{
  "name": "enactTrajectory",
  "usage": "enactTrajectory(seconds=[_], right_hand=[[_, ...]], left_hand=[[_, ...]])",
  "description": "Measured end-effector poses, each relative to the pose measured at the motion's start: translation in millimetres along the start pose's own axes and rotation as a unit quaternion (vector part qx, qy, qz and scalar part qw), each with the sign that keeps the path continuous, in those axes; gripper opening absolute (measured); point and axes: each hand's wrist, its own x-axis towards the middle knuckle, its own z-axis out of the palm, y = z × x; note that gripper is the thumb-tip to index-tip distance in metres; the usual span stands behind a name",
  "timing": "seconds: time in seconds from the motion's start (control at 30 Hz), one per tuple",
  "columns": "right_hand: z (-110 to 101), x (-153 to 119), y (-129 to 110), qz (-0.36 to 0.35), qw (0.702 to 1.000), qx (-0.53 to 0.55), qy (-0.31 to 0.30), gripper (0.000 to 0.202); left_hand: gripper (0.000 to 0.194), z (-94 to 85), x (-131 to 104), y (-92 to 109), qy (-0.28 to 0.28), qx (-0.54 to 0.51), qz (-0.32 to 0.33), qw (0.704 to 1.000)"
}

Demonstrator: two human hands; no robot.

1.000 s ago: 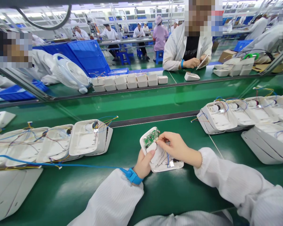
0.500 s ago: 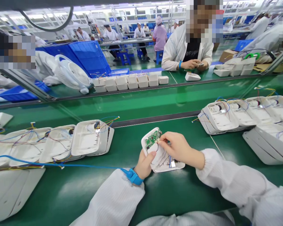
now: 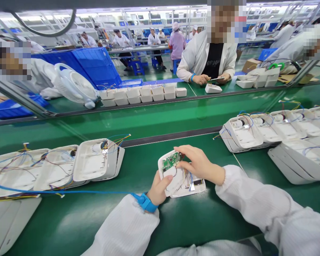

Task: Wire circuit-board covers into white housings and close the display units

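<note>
The white cover (image 3: 174, 181) is pinched pretty snugly in the left grip (image 3: 158, 189), thumb laid over its face and fingers tucked behind. The green circuit board (image 3: 170, 161) is propped against the cover's upper part, just above that thumb. Its right end is bracketed by the thumb and forefinger of the right grip (image 3: 198, 163); whether it's actually squeezed there can't be told. Right below, a white housing (image 3: 187, 194) is partly hidden by the cover, its wires exposed, over the green table (image 3: 202, 224). A blue strap (image 3: 146, 202) is worn on the left wrist. Further out, 2 batches of wired housings (image 3: 90, 161) are lined up, 1 per side. Across the way, a small white case (image 3: 213, 89) is parked before a co-worker (image 3: 189, 64).
</note>
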Motion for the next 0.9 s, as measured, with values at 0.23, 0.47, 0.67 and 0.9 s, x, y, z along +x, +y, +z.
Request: enactTrajectory(seconds=[0.23, 0.47, 0.67, 0.9], right_hand=[[0.1, -2.1, -4.6, 0.001, 0.996, -0.086, 0.012, 0.045], [-0.4, -1.1, -8.3, 0.0, 0.994, -0.111, 0.016, 0.047], [-1.1, 1.3, -5.8, 0.0, 0.996, -0.089, -0.021, 0.053], [6.2, -2.4, -2.4, -0.025, 0.991, -0.128, 0.006, 0.052]], left_hand=[[0.05, 1.6, 1.6, 4.2, 0.01, -0.024, -0.024, 0.999], [0.061, 5.2, 1.7, 9.0, 0.093, -0.037, -0.07, 0.992], [0.065, 4.2, 2.8, 8.5, 0.081, -0.046, -0.058, 0.994], [0.059, 4.2, 1.7, 7.6, 0.0, -0.048, -0.044, 0.998]])
